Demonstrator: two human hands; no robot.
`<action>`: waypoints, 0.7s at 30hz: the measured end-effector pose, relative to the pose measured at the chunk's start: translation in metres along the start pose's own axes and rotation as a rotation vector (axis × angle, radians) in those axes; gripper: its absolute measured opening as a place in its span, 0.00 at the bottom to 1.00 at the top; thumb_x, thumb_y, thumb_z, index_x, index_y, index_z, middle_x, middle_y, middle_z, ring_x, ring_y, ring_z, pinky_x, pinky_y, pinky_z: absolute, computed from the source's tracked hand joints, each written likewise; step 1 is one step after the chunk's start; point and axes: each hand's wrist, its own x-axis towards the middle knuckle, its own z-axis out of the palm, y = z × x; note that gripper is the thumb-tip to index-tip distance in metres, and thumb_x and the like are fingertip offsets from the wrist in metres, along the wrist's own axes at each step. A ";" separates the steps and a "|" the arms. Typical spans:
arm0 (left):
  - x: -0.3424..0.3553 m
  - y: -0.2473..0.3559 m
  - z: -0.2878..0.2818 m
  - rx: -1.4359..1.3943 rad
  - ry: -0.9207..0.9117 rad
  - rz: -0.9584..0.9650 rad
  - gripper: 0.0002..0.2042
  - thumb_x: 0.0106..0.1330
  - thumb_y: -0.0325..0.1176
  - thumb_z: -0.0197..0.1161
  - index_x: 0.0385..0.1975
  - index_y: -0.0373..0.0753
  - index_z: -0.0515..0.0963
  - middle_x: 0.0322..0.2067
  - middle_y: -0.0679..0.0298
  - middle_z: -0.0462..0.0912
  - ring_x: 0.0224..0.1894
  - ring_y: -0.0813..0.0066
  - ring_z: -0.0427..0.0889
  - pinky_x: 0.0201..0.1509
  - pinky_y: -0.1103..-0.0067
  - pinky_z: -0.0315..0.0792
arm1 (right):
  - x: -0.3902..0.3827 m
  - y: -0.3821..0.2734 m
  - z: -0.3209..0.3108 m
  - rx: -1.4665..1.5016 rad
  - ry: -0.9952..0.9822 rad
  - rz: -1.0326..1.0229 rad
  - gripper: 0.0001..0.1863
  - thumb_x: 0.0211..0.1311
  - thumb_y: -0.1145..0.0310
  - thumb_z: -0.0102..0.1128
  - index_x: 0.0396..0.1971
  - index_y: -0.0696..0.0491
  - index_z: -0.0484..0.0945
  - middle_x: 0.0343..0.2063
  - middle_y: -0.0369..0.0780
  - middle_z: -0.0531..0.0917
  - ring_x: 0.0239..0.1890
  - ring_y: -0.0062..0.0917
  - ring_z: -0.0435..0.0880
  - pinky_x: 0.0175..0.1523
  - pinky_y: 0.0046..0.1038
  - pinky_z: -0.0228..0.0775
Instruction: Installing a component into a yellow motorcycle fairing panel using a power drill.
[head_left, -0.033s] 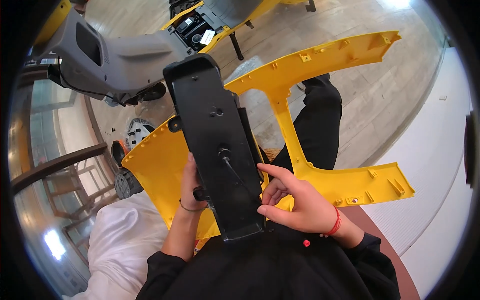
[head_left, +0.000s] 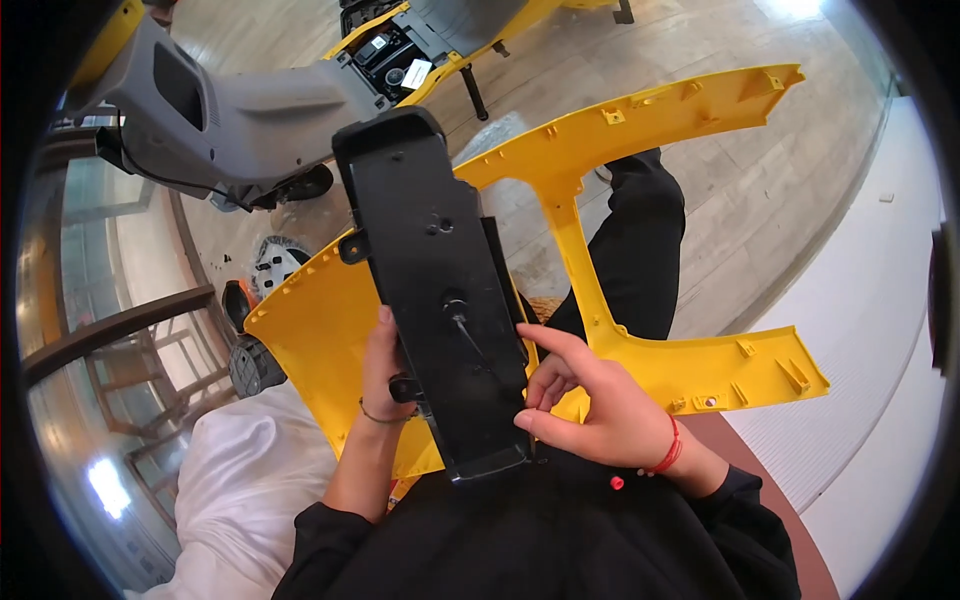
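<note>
A long black plastic tray (head_left: 440,290) with its flat face up tilts in front of me, over a large yellow scooter body panel (head_left: 310,320). My left hand (head_left: 385,370) grips its left edge; most of these fingers are hidden beneath. At the right edge, my right hand (head_left: 590,395) has its index fingertip and thumb against the tray, spaced apart, with the other fingers curled between them. A thin metal-looking rod or cable end sticks out of a hole near the tray's middle. The yellow panel lies across my lap, its ribbed inner side showing.
A grey and yellow scooter (head_left: 260,110) stands at the far left, its seat compartment uncovered. White cloth (head_left: 250,480) covers a leg to my left. A small red cap-like piece (head_left: 617,483) rests on my black clothing. A white ridged surface (head_left: 850,370) is at the right.
The black tray has shifted very slightly to the right, my left hand with it. My right hand keeps nearly the same place.
</note>
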 end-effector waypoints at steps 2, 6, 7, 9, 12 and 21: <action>0.001 0.000 0.003 -0.007 0.024 -0.028 0.22 0.71 0.48 0.42 0.51 0.36 0.70 0.46 0.62 0.78 0.46 0.75 0.78 0.51 0.78 0.72 | 0.002 0.002 0.003 -0.231 0.149 -0.132 0.38 0.50 0.66 0.68 0.60 0.57 0.58 0.25 0.39 0.79 0.26 0.23 0.80 0.34 0.21 0.73; 0.000 -0.003 0.004 0.004 0.094 -0.075 0.22 0.71 0.48 0.43 0.48 0.34 0.72 0.42 0.61 0.79 0.43 0.77 0.79 0.48 0.80 0.73 | 0.005 -0.003 0.001 -0.416 0.126 -0.130 0.38 0.50 0.68 0.66 0.60 0.56 0.58 0.22 0.38 0.78 0.25 0.22 0.80 0.31 0.21 0.72; -0.001 -0.002 0.005 0.001 0.094 -0.077 0.22 0.71 0.48 0.43 0.48 0.34 0.72 0.42 0.61 0.79 0.43 0.77 0.79 0.48 0.80 0.73 | 0.005 -0.003 0.000 -0.439 0.122 -0.115 0.37 0.50 0.70 0.64 0.61 0.55 0.58 0.21 0.37 0.77 0.24 0.22 0.79 0.30 0.21 0.71; -0.003 0.000 0.010 0.149 0.094 -0.031 0.22 0.70 0.48 0.44 0.43 0.33 0.73 0.38 0.62 0.80 0.37 0.78 0.80 0.42 0.83 0.74 | 0.005 -0.007 -0.003 -0.466 0.118 -0.096 0.36 0.51 0.72 0.62 0.61 0.55 0.57 0.20 0.37 0.76 0.23 0.22 0.78 0.29 0.21 0.70; -0.005 0.001 0.004 0.282 0.047 -0.035 0.21 0.70 0.48 0.45 0.37 0.33 0.74 0.30 0.64 0.80 0.30 0.82 0.79 0.34 0.85 0.73 | 0.004 -0.014 -0.013 -0.217 -0.017 -0.021 0.30 0.52 0.76 0.56 0.58 0.55 0.63 0.20 0.35 0.76 0.21 0.21 0.77 0.28 0.21 0.69; -0.009 0.001 0.015 0.345 0.038 -0.036 0.19 0.70 0.47 0.47 0.29 0.35 0.74 0.26 0.70 0.77 0.26 0.88 0.73 0.29 0.89 0.66 | 0.014 0.017 -0.040 1.195 -0.100 0.014 0.12 0.57 0.71 0.45 0.35 0.59 0.77 0.20 0.37 0.74 0.20 0.19 0.69 0.30 0.22 0.62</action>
